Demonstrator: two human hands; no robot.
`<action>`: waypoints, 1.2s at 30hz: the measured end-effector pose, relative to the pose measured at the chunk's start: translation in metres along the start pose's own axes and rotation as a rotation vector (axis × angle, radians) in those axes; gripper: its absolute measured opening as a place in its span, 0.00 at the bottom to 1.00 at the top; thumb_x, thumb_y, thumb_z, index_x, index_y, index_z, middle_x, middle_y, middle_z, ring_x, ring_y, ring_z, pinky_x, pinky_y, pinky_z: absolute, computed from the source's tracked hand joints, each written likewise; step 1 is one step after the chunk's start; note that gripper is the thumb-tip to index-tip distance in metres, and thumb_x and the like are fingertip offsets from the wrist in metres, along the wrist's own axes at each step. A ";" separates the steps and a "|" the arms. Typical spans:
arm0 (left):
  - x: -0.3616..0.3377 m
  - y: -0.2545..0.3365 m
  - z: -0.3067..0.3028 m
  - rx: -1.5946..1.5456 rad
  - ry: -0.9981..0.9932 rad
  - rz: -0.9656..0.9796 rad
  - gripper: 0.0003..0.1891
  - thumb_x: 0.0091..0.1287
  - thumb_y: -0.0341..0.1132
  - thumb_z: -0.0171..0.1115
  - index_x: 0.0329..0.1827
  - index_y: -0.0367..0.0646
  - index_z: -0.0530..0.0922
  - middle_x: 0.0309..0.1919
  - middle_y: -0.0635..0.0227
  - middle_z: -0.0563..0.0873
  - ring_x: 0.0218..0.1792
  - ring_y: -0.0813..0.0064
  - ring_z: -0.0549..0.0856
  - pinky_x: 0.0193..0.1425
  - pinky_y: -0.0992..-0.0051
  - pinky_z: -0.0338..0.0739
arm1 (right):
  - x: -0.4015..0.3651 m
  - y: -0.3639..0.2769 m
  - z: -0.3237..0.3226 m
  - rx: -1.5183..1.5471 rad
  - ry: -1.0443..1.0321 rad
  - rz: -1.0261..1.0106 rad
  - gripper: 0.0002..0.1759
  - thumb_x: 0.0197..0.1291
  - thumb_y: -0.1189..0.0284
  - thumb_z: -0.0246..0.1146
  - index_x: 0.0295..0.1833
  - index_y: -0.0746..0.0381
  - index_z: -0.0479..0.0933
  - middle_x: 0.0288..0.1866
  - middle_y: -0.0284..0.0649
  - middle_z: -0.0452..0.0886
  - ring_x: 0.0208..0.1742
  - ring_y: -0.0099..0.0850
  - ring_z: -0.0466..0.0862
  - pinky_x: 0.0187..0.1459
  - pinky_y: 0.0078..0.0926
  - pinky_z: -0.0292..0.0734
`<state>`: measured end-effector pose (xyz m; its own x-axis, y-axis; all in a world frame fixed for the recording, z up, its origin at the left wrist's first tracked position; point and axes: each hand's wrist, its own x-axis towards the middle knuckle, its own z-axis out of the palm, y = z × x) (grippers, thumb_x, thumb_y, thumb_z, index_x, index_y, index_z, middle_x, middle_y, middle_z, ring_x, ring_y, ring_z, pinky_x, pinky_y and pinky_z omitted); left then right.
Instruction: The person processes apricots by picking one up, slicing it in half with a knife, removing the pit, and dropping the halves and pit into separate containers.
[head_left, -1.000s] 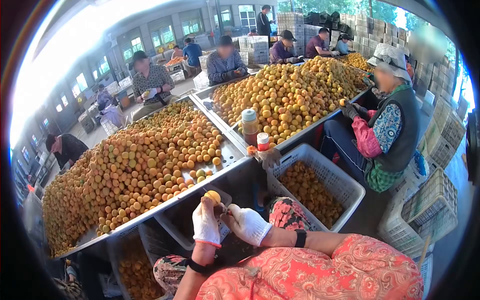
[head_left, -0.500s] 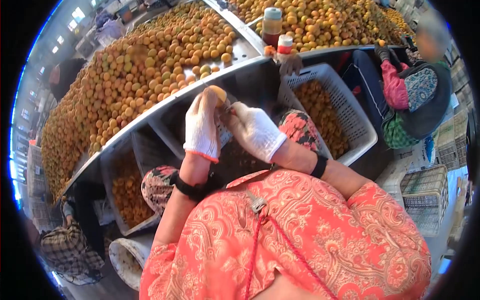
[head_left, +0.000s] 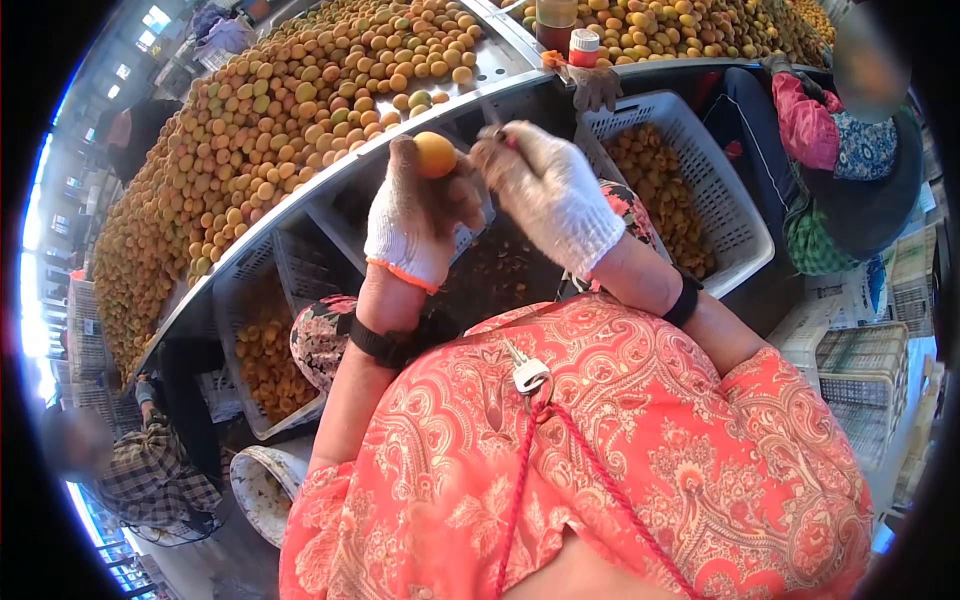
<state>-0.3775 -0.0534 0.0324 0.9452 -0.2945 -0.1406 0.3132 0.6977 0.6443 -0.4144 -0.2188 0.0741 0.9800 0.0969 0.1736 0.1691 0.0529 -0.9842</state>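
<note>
At chest height, just before the steel surface point(head_left: 490, 72): left hand point(head_left: 415, 215), in a white glove, pinches one apricot point(head_left: 435, 155) at the tips of its curled fingers, the fruit raised and clear of the heap of apricots point(head_left: 250, 130) on the surface. Right hand point(head_left: 550, 195), gloved too, sits just beside the fruit, its fingers bunched together; whether they close round a small tool is too small to tell. White basket point(head_left: 735, 190) of darker fruit pieces stands to the right below the surface edge, with a co-worker point(head_left: 850, 170) seated beyond it. Judgement: one fruit is being worked open by hand. Whatever comes next calls for a firm left pinch and the right fingertips meeting the fruit squarely, not skidding off its round skin.
</note>
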 end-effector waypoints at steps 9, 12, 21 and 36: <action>-0.016 -0.012 0.041 0.569 -0.078 0.257 0.19 0.76 0.39 0.56 0.63 0.37 0.73 0.38 0.69 0.82 0.31 0.82 0.80 0.33 0.81 0.74 | 0.020 0.008 -0.003 -0.096 0.127 -0.099 0.17 0.68 0.61 0.64 0.47 0.66 0.80 0.32 0.43 0.83 0.34 0.25 0.81 0.37 0.28 0.77; -0.013 -0.021 0.042 0.604 -0.028 0.307 0.19 0.77 0.35 0.55 0.68 0.39 0.71 0.40 0.72 0.81 0.31 0.86 0.76 0.33 0.84 0.72 | 0.030 0.020 0.001 -0.009 0.129 -0.064 0.16 0.68 0.62 0.64 0.47 0.66 0.81 0.34 0.42 0.84 0.34 0.26 0.82 0.38 0.28 0.77; -0.005 -0.025 0.022 0.952 0.157 0.371 0.13 0.77 0.40 0.56 0.43 0.37 0.76 0.27 0.68 0.81 0.28 0.80 0.76 0.34 0.76 0.73 | 0.044 0.038 0.008 0.122 0.184 0.001 0.14 0.67 0.65 0.64 0.41 0.67 0.81 0.28 0.34 0.82 0.31 0.17 0.76 0.33 0.23 0.73; 0.043 -0.039 -0.011 0.386 0.240 -0.119 0.26 0.76 0.63 0.46 0.40 0.48 0.76 0.21 0.76 0.75 0.17 0.82 0.72 0.18 0.79 0.63 | 0.086 0.074 0.018 -0.279 0.229 0.008 0.12 0.65 0.67 0.65 0.39 0.67 0.82 0.26 0.46 0.84 0.28 0.27 0.82 0.34 0.29 0.76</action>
<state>-0.3475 -0.0859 -0.0073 0.9136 -0.1662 -0.3711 0.4066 0.3606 0.8394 -0.3191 -0.1888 0.0165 0.9741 -0.1307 0.1846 0.1526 -0.2232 -0.9628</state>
